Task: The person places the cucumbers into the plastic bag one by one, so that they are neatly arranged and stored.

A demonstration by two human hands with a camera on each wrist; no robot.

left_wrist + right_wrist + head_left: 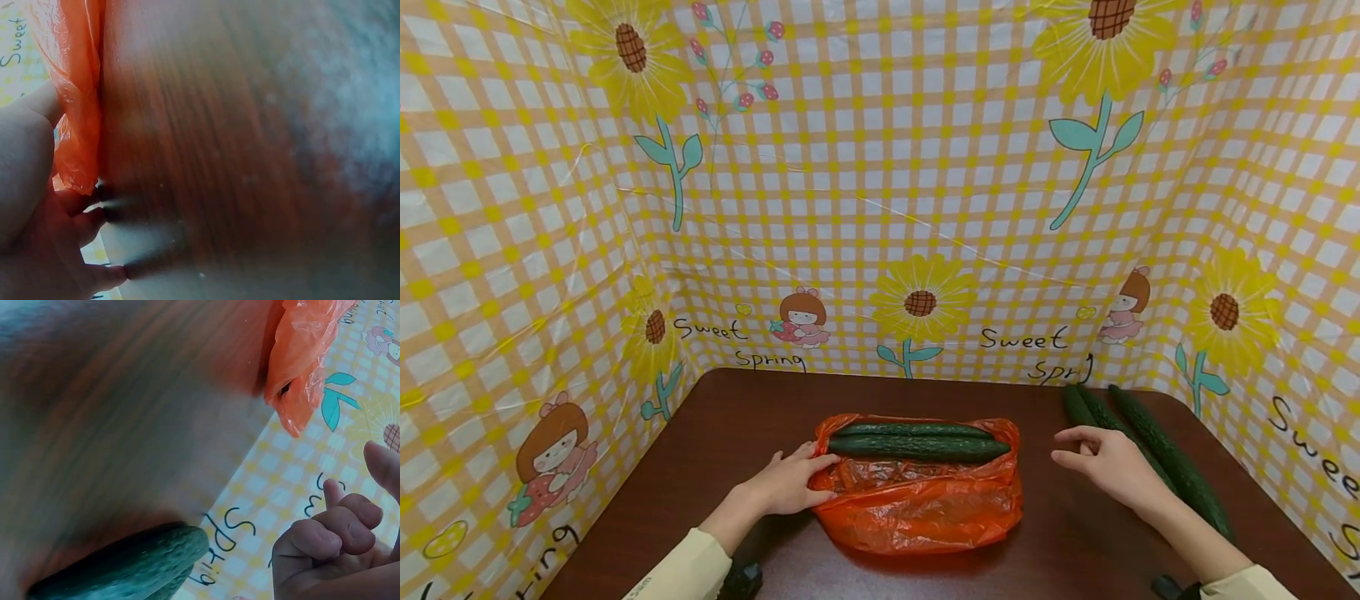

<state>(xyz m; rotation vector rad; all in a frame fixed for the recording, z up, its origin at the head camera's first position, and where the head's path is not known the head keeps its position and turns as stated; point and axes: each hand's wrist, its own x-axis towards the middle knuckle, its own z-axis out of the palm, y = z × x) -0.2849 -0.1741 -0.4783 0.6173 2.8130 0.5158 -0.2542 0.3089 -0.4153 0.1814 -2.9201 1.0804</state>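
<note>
An orange-red plastic bag lies on the table with its mouth open. Two long dark green cucumbers show side by side inside its far part. Against the bag's left end rests my left hand, its fingers spread and thumb and forefinger touching the plastic. My right hand hovers right of the bag, holding nothing, fingers loosely bent and thumb apart. Beyond and beside it lie more cucumbers on the table; the right forearm partly hides them. A cucumber end also appears low in the right wrist view.
The dark brown wooden table is enclosed at the back and both sides by a checked plastic sheet with sunflowers and cartoon figures. Bare tabletop shows left of the bag and between the bag and the right-hand cucumbers.
</note>
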